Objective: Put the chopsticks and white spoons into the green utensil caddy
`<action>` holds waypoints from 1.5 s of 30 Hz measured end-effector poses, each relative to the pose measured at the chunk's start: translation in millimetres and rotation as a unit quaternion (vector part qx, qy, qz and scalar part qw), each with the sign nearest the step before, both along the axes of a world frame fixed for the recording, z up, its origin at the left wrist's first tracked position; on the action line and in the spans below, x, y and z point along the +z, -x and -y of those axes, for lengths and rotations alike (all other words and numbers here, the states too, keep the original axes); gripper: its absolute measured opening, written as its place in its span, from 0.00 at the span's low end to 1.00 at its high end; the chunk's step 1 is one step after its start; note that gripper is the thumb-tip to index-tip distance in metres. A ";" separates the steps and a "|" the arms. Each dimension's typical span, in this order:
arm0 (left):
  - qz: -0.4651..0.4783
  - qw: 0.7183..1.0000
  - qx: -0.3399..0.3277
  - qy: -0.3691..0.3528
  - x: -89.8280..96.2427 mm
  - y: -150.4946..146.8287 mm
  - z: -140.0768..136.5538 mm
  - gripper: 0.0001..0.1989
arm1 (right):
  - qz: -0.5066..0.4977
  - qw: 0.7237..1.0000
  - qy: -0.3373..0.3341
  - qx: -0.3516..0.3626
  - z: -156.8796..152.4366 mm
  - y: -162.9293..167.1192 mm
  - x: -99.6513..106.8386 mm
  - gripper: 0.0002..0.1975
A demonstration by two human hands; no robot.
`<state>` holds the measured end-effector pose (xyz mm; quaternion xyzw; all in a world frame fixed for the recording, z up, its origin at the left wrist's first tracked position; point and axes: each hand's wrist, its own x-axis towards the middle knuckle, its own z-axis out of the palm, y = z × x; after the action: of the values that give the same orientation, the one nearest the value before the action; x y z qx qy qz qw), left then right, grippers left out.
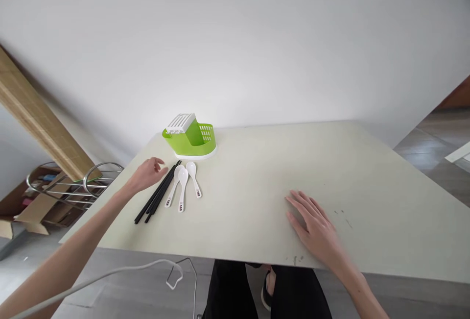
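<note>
My left hand (148,174) hovers just left of a bundle of black chopsticks (158,194), its fingers loosely bent and apart with nothing in them. Three white spoons lie right of the chopsticks: a left spoon (172,189), a middle spoon (182,186) partly over it, and a right spoon (194,178) a little apart. Behind them stands a green utensil basket (196,150) with a white slotted top and white base. On the table's right half my right hand (312,223) rests flat, palm down, fingers stretched out and holding nothing.
The pale table (249,201) reaches back to a white wall (257,44). Left of it are a metal rack (99,182), a long cardboard piece (44,118) leaning over, and an open cardboard box (44,206). A white cable (121,271) hangs before the table's front edge.
</note>
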<state>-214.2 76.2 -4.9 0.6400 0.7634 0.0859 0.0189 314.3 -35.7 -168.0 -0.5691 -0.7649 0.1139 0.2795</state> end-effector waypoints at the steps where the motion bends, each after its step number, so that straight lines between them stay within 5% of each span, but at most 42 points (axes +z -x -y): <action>1: -0.009 0.999 0.003 0.031 -5.7 8.8 9.6 0.29 | 0.003 1.000 0.001 -0.002 0.3 -0.2 0.0 0.27; 7: -0.045 0.989 0.051 0.128 -30.2 30.5 51.4 0.43 | 0.013 1.000 0.009 -0.003 1.1 -1.1 -0.1 0.28; 17: -0.180 0.960 0.055 0.208 -24.0 27.5 50.6 0.18 | 0.017 1.000 0.018 -0.012 3.4 -1.1 0.4 0.28; 27: -0.188 0.961 0.066 0.191 -36.6 20.6 76.3 0.20 | 0.017 0.999 0.028 -0.010 3.6 -2.4 0.1 0.29; 33: -0.157 0.977 0.094 0.108 -26.7 7.6 86.2 0.27 | 0.015 1.000 0.015 -0.006 3.3 -1.6 1.7 0.28; 38: -0.112 0.993 0.022 0.037 -17.3 -40.2 93.7 0.26 | 0.013 1.000 0.015 -0.006 2.7 -0.7 4.5 0.28; 45: -0.105 0.977 -0.117 0.144 -35.2 -159.8 93.8 0.19 | 0.015 0.999 0.030 -0.012 1.9 0.8 8.9 0.28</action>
<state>-54.3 -17.6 -40.1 0.7210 0.6851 -0.0950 0.0406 313.4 -37.5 -159.1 -0.5881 -0.7582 0.1248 0.2523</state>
